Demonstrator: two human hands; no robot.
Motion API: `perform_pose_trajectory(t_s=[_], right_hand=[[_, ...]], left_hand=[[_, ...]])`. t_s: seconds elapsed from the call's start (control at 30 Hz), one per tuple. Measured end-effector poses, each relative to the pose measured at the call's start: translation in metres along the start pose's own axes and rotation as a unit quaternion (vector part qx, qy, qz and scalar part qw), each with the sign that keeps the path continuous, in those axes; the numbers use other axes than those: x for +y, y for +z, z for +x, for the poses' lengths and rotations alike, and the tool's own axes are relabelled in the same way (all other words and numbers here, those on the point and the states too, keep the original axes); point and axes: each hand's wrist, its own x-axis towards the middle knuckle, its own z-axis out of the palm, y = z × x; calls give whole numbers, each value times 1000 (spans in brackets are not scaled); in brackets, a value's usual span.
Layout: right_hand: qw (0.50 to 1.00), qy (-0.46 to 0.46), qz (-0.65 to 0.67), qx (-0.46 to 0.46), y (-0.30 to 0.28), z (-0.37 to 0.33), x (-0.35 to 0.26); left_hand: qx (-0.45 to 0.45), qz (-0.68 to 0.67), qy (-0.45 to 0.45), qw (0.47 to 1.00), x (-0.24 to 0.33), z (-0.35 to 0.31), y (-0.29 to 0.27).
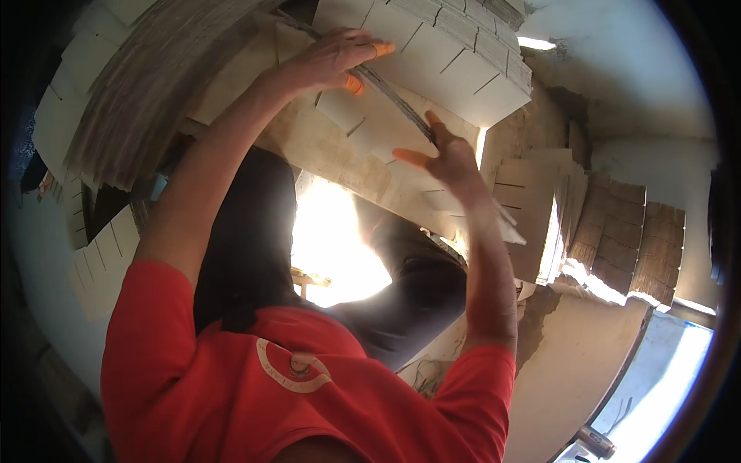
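A thin bundle of slotted cardboard sheets [400, 106] stands edge-up between my hands, its grey edges running slantwise from upper left to lower right. My left hand [333, 59] straddles the bundle, with orange covers on the thumb and a finger, one on each side of it. At the bundle's near right end is my right hand [451, 158]; its orange-tipped thumb and finger lie to either side of that end. Just beyond rises a thick stack of pale slotted cardboard [440, 58]. The palms and some fingers are hidden.
A long row of brown-edged cardboard [162, 85] curves along the upper left. More slotted sheets [525, 193] and brown-edged bundles [610, 231] stand at the right. My legs are below the work surface, with bright light between them. A wall [617, 69] is at upper right.
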Motion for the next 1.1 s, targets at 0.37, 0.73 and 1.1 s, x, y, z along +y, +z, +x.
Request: perform_pose_trajectory(t_s=[0.37, 0.73, 1.1], right_hand=[[989, 31, -138, 40, 2, -12, -17], [826, -46, -432, 358, -102, -123, -40], [838, 128, -452, 278, -85, -195, 104]], left_hand=[[-15, -21, 80, 996, 11, -7, -10], [213, 348, 55, 911, 91, -66, -186], [125, 614, -220, 747, -70, -126, -207]])
